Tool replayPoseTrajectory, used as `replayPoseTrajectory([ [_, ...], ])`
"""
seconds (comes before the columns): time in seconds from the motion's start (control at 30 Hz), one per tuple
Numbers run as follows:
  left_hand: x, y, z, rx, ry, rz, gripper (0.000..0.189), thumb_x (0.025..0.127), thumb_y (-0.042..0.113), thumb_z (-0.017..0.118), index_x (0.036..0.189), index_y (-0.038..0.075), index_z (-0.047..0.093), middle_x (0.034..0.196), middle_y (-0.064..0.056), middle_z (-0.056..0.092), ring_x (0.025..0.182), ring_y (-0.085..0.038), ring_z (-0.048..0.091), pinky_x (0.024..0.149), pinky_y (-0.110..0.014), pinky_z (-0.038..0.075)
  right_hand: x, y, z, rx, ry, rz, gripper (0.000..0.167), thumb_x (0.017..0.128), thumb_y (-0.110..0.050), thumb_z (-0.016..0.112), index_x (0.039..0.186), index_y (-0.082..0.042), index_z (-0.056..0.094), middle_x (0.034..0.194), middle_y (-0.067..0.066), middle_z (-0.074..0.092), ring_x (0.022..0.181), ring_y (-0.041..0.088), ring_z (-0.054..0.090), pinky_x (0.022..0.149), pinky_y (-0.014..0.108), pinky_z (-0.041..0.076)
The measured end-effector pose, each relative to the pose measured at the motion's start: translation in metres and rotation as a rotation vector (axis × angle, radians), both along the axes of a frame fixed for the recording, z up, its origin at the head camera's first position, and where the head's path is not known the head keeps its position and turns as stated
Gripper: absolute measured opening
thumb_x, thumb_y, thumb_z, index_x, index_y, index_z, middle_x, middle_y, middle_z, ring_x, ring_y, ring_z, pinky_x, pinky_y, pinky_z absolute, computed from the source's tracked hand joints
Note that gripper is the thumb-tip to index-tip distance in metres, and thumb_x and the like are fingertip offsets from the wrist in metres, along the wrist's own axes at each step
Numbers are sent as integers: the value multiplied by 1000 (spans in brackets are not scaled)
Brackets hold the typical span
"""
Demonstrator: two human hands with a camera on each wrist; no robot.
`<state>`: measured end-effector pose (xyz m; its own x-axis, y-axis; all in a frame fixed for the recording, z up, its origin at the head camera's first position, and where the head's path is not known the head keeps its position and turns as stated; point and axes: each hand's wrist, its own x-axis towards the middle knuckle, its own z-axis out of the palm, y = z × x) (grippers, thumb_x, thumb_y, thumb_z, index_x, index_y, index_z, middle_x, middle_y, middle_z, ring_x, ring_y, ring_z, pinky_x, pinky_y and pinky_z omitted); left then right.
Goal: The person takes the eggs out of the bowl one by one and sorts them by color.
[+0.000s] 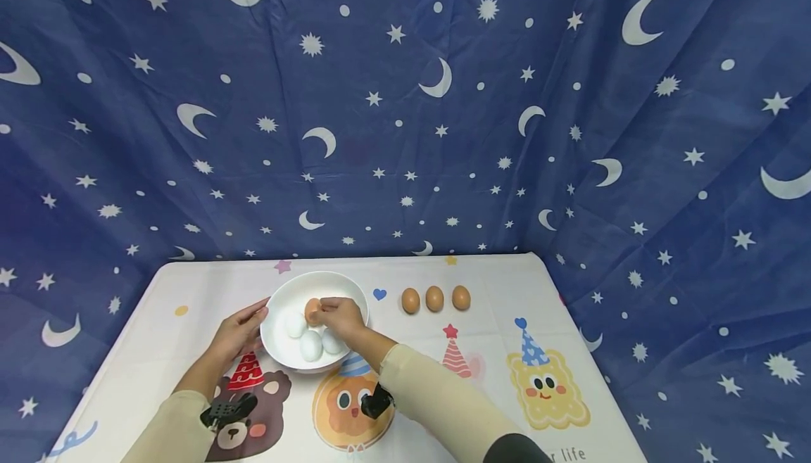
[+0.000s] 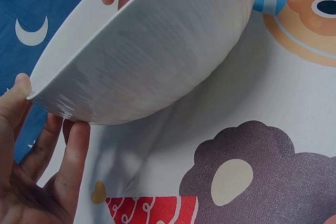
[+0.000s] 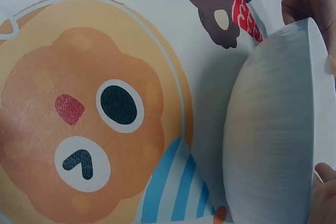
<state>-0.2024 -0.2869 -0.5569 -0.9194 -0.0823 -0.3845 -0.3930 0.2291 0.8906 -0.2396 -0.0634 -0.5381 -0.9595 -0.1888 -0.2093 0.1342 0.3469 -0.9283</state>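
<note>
A white bowl [image 1: 288, 357] stands on the table, with three white eggs [image 1: 310, 345] inside it. My left hand [image 1: 233, 336] holds the bowl's left rim. In the left wrist view that hand's thumb [image 2: 21, 90] lies at the rim and the other fingers touch the outer wall from below. Over the bowl, my right hand [image 1: 342, 319] pinches a brown egg [image 1: 312, 312] near the white ones. The right wrist view shows the bowl's outside [image 3: 268, 129], while its wall hides the eggs there.
Three brown eggs, the middle one [image 1: 434, 298] among them, sit in a row right of the bowl. A white tablecloth [image 1: 494, 308] with cartoon prints covers the table. Behind it hangs a blue curtain [image 1: 380, 146] with moons and stars.
</note>
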Motion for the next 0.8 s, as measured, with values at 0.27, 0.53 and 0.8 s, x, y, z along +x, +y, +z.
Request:
replayPoseTrajectory([
  [0.27,-1,0,0,-7,1,6,70,97,53,53,154,16,33,156,-23,32,116,-23,63,82,-27,60,0,-3,-2,30,21,-16,44,81,-15,77,122,0,68,117,10,72,107,19,67,95,25,54],
  [0.53,-2,-1,-1,-14,-12,8,70,97,54,53,154,18,33,157,-22,31,126,-34,56,83,-28,60,-3,-9,-9,91,50,-24,41,82,-16,78,120,-1,69,113,9,73,105,19,69,91,22,55],
  [0.8,-3,-1,-1,1,-16,12,71,97,54,53,154,18,32,157,-22,31,115,-21,63,84,-27,60,-6,-15,-15,167,88,-24,40,83,-20,79,118,-3,70,112,6,74,101,17,70,89,20,56],
])
